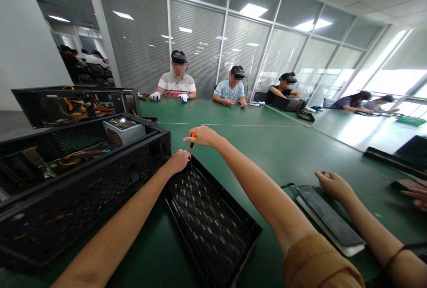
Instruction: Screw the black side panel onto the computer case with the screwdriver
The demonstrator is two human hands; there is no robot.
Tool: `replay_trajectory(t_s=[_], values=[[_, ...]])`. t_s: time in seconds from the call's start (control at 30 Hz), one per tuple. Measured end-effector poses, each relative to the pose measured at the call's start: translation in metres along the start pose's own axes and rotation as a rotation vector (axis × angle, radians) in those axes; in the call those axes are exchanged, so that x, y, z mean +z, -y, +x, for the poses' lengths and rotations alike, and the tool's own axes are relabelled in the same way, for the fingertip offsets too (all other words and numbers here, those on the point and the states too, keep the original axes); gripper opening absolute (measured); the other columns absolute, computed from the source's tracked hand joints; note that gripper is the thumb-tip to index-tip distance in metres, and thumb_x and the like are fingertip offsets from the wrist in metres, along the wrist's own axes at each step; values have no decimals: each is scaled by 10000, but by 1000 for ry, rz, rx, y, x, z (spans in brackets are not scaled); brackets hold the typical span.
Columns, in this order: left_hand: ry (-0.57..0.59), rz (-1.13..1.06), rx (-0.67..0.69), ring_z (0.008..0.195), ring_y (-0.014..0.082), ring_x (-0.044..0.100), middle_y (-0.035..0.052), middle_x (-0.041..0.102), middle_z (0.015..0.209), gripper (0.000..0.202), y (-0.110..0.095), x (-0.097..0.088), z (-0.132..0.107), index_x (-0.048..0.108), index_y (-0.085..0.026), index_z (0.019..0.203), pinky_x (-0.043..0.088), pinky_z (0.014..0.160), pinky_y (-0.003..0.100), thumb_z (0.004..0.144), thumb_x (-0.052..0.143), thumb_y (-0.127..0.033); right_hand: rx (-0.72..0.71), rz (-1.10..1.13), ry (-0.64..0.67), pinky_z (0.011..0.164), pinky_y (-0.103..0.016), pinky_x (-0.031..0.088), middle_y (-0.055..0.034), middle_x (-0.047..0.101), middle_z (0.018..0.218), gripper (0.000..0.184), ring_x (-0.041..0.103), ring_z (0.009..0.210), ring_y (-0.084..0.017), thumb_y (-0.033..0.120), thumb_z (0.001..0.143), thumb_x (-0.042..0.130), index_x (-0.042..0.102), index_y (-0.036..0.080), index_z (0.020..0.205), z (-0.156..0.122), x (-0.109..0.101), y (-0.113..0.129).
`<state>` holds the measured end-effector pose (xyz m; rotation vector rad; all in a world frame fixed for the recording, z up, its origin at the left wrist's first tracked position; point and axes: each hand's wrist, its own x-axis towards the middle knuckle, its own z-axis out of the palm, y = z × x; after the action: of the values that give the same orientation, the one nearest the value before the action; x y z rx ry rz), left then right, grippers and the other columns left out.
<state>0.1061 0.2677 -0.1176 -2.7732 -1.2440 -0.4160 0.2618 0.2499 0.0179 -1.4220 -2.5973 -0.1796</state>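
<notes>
My right hand (203,135) is closed round the orange-and-black handle of a small screwdriver (192,142), which points down. My left hand (178,161) sits just below it, fingers curled at the screwdriver's tip and resting on the far corner of a black perforated panel (210,217). What those fingers pinch is hidden. The panel lies flat on the green table (267,145), beside an open black computer case (83,168) on my left.
A second open case (76,103) with orange cables stands behind the first. On my right, another person's hand (332,184) rests on a flat dark device (328,219). Several people sit at the table's far side. Black trays (396,156) lie at the right edge.
</notes>
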Motion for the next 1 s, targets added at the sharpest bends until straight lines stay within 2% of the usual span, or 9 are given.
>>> replay_trajectory(t_s=[0.13,0.27,0.53,0.83,1.0], values=[[6,10,13,828,207,530,86,607,838,153,-1,0,0,610,-144,861,386,803,310,840,464,-185,-31,15,29,675,-215,376,-52,671,899,332,599,810,-162,473,789,548,653,177,895,1,-2,-4],[8,28,15,812,205,525,87,596,826,168,-2,-2,-1,604,-143,843,380,792,316,850,442,-189,-43,1,-8,639,-211,365,-57,672,872,294,593,765,-150,417,798,545,657,157,877,-1,-7,-5],[11,44,19,798,206,519,89,589,822,156,-4,-5,-2,593,-139,837,376,781,316,852,448,-195,-25,-19,-40,627,-217,350,-86,675,842,446,592,747,-158,553,809,497,658,139,852,-4,-5,-4],[6,25,14,824,212,520,91,589,833,142,-3,-4,-2,591,-139,842,375,790,316,846,460,-191,75,-51,-20,635,-231,369,-139,674,856,605,609,780,-203,675,774,428,669,123,831,2,-2,-2],[4,3,8,844,215,520,93,594,846,133,-4,-5,-2,595,-138,858,382,802,312,833,468,-169,132,-15,-36,654,-228,378,-117,672,896,562,610,814,-201,641,813,395,654,149,894,4,3,0]])
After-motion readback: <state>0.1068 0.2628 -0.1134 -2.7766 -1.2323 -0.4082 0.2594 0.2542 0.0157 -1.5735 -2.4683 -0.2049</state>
